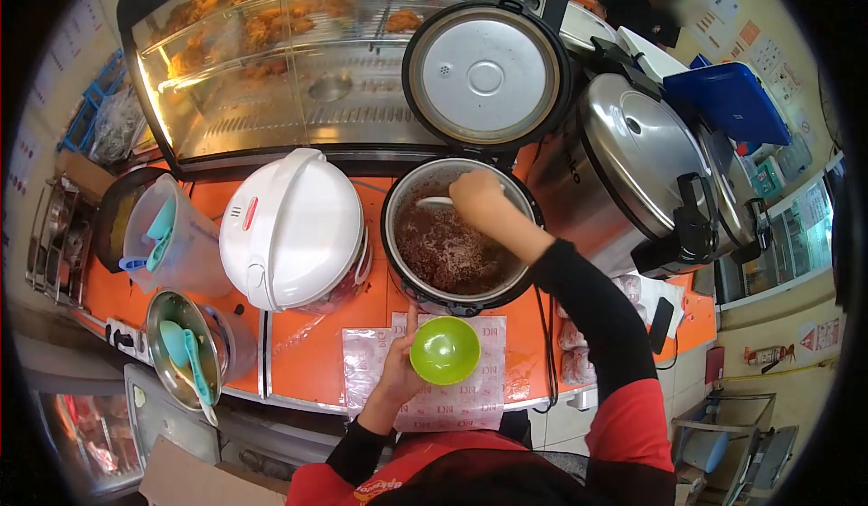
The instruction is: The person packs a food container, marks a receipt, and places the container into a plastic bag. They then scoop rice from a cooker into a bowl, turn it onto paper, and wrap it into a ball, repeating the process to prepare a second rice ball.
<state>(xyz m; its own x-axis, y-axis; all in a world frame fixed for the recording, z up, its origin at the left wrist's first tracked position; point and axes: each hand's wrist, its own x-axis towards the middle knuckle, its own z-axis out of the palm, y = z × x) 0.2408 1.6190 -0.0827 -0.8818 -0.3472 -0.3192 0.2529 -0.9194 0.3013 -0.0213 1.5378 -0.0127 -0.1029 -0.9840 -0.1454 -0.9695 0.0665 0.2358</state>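
My left hand (398, 372) grips a bright green bowl (445, 350) by its left side, over the printed wrapping paper (365, 375). Inside the bowl nothing shows but its shiny green surface. Above it stands an open rice cooker (395, 264) holding brownish-red rice (457, 257), its round lid (485, 78) tipped back. My right hand (479, 200) reaches into the pot, closed around a white rice paddle (434, 202). Only part of the paddle shows; my fingers hide the rest.
A closed white cooker (298, 226) stands to the left, a large steel cooker (624, 153) to the right. Behind is a glass case (353, 63) with fried food. A plastic jug (181, 244) and a steel pot (172, 307) hold blue-green utensils. A co-worker (637, 9) is at the back right.
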